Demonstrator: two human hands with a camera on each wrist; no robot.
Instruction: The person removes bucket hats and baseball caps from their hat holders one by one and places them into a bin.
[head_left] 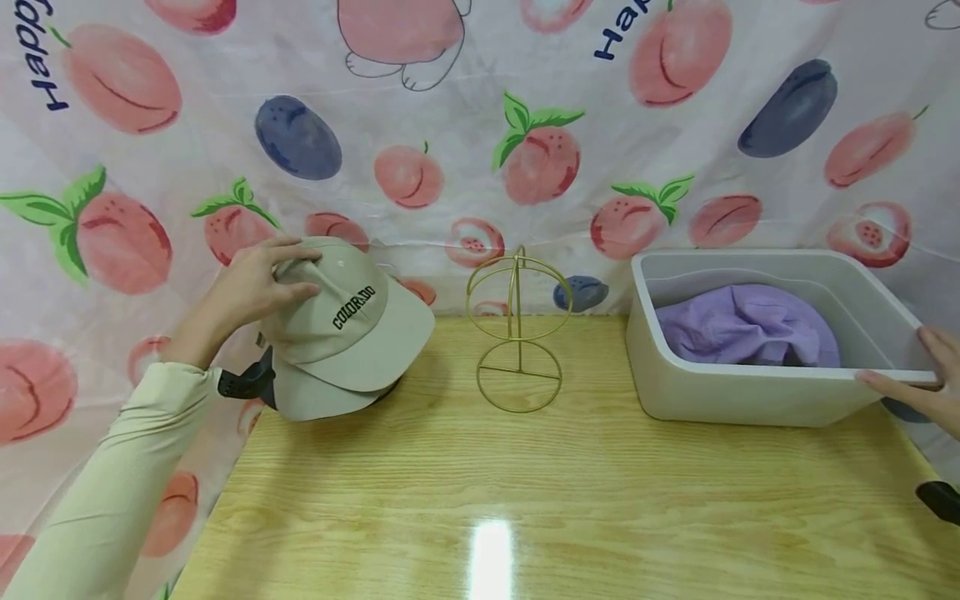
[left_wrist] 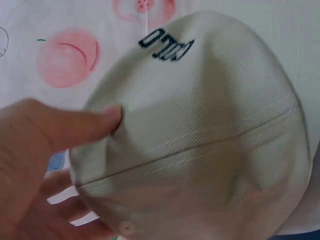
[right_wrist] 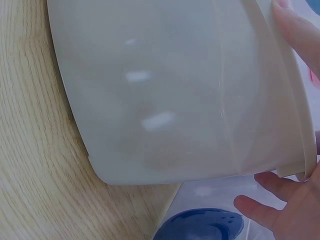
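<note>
At the left of the table, my left hand (head_left: 255, 279) grips the crown of a beige baseball cap (head_left: 352, 304) lettered COLORADO. In the left wrist view the thumb presses into the cap's crown (left_wrist: 200, 110) and the other fingers lie along its side. A second pale cap (head_left: 318, 400) shows its brim beneath the first. On the right, my right hand (head_left: 941, 379) holds the rim of a white plastic bin (head_left: 750, 396) at its right end. A crumpled purple hat (head_left: 750, 325) lies inside. The right wrist view shows the bin's outer wall (right_wrist: 150, 100) with fingers (right_wrist: 260, 210) at its corner.
Between caps and bin, a gold wire hat stand (head_left: 519, 333) stands near the back of the wooden table (head_left: 525, 483). A fruit-printed cloth (head_left: 465, 108) hangs behind the table and shows along its left and right sides.
</note>
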